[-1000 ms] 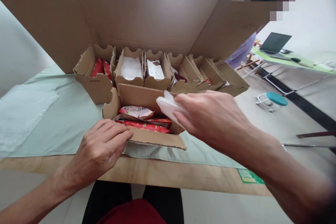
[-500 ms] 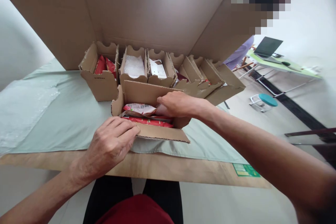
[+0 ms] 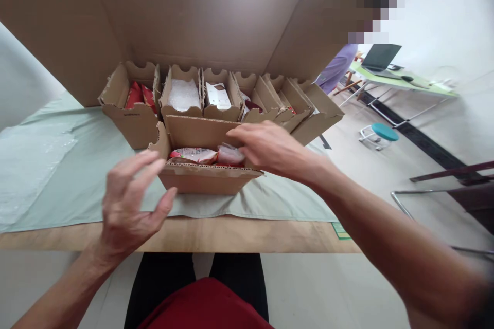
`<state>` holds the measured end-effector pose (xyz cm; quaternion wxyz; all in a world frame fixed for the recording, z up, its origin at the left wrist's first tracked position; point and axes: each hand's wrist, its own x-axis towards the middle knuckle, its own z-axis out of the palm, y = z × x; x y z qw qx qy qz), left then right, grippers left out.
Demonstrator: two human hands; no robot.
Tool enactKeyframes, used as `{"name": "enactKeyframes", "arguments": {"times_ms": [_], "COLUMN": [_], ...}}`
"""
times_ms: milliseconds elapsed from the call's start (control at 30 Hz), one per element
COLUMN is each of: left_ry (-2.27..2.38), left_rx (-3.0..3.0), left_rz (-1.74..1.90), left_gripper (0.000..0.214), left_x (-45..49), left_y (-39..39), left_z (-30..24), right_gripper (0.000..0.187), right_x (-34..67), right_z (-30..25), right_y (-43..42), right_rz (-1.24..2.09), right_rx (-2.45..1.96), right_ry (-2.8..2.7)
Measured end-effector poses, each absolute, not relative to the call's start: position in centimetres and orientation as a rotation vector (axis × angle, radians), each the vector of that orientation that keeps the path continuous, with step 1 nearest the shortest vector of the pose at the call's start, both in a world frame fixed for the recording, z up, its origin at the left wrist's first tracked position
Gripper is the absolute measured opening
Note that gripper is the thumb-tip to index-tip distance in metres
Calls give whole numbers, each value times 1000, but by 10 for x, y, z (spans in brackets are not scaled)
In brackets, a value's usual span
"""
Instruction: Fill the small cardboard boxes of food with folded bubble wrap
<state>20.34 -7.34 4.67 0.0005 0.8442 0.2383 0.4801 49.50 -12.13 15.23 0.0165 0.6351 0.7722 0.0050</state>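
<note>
A long open cardboard box [image 3: 204,180] stands upright on the cloth near the table's front edge. Inside lie a red-and-white snack packet [image 3: 193,154] and, at the right, a clear plastic-wrapped item [image 3: 230,154]; a bit of red wrapping shows below them. My left hand [image 3: 133,198] is in the air just left of the box's front corner, fingers and thumb spread, holding nothing. My right hand [image 3: 266,149] is over the box's right end, its fingers stretched out and apart above the plastic-wrapped item. Part of the box's right end is hidden behind this hand.
Several cardboard bins [image 3: 131,121] stand in a row behind the box, before a tall cardboard panel [image 3: 193,15]. Bubble wrap [image 3: 34,169] lies at the left on the green cloth [image 3: 104,175]. At right are a person in purple [image 3: 337,69], a laptop table [image 3: 409,82] and a stool [image 3: 384,132].
My left hand has let go of the box's front wall and moved left. That wall has tipped upright. My right hand has risen from inside the box, leaving the plastic-wrapped item there.
</note>
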Motion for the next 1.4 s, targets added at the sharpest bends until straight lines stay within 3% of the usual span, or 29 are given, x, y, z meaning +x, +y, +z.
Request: {"name": "enactKeyframes", "arguments": {"times_ms": [67, 133, 300, 400, 567, 767, 1000, 1133, 1233, 1400], "left_ry": [932, 993, 830, 867, 959, 993, 820, 648, 670, 817], "left_rx": [2390, 2094, 1635, 1491, 1433, 1436, 1490, 1537, 1515, 1446], "left_rz": [1544, 1419, 1075, 1139, 1205, 1168, 1428, 1306, 1178, 1261], "left_gripper": [85, 90, 93, 82, 71, 53, 49, 56, 56, 54], "left_x": [192, 185, 208, 236, 253, 217, 227, 260, 262, 228], "left_y": [-66, -55, -37, -42, -78, -127, -95, -111, -133, -131], "left_z": [29, 8, -24, -19, -10, -13, 35, 42, 26, 8], "right_gripper": [34, 32, 80, 80, 60, 63, 55, 46, 49, 59], "right_x": [512, 528, 526, 500, 473, 452, 451, 467, 463, 434], "right_z": [153, 134, 38, 5, 4, 19, 61, 59, 47, 42], "right_y": [-163, -199, -213, -185, -190, -242, -206, -246, -280, -263], "right_rz": [194, 131, -685, -978, -882, -943, -744, -383, -188, -582], "right_rx": [2300, 2588, 2899, 2975, 3227, 3251, 3225, 3452, 3577, 3453], "right_ry": [2498, 2515, 2457, 2554, 2536, 2461, 2612, 2465, 2236, 2374]}}
